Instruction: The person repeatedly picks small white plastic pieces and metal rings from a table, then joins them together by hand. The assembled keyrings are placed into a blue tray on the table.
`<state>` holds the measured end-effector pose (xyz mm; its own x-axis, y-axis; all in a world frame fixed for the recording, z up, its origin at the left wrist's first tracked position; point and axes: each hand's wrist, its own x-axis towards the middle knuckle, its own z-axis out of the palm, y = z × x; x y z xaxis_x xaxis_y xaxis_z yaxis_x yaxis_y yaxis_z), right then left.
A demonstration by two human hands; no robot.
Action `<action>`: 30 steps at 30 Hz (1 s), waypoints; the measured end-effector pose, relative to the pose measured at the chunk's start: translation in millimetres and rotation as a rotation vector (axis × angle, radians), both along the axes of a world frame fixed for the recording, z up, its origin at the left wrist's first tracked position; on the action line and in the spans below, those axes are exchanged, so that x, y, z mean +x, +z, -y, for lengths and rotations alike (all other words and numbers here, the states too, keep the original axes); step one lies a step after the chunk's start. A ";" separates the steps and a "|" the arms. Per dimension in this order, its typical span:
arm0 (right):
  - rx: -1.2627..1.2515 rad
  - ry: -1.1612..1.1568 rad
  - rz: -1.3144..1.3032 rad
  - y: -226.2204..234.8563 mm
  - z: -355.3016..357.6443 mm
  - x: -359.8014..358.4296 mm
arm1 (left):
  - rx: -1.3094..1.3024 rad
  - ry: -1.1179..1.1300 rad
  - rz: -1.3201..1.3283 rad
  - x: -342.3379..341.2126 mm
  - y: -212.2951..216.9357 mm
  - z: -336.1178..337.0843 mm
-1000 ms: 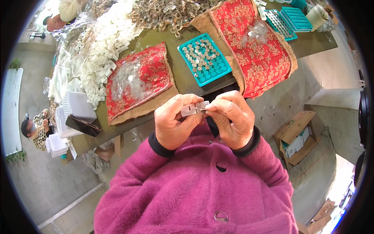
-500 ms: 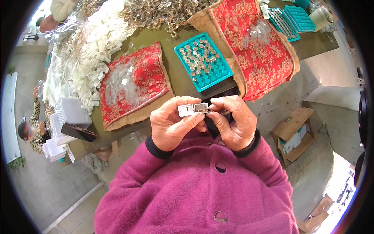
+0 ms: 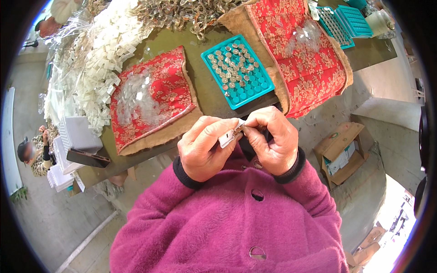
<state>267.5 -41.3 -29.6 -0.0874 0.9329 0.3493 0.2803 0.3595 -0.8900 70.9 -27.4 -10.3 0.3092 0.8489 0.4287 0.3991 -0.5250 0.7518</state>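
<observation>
Held up before my chest is a small white slotted plastic piece [image 3: 226, 139], seen at a slant and partly covered by fingers. My left hand [image 3: 200, 148] is closed around it, thumb below and fingers above. The fingers and thumb of my right hand [image 3: 274, 142] pinch together at its upper right end; anything else between them is hidden. Just beyond my hands, a teal tray [image 3: 253, 98] on the table carries rows of small round metallic discs, with several bare teal pegs at its near end.
Red floral cloths [image 3: 175, 98] [image 3: 300, 86] with clear film bits lie either side of the tray. White pieces [image 3: 98, 68] heap at left, watch-like bands [image 3: 180, 16] at the back. A phone [image 3: 88, 158] leans by white racks [image 3: 81, 134]. A carton [image 3: 339, 141] stands right; another person is far left.
The white piece was flat and spread open with a metallic part visible; now it is tilted and folded up, with my fingers drawn closer together over it. The view has shifted slightly.
</observation>
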 end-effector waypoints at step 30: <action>0.152 -0.072 0.713 11.8 -59.6 -28.9 | -1.075 0.029 0.979 -30.7 -6.5 -6.5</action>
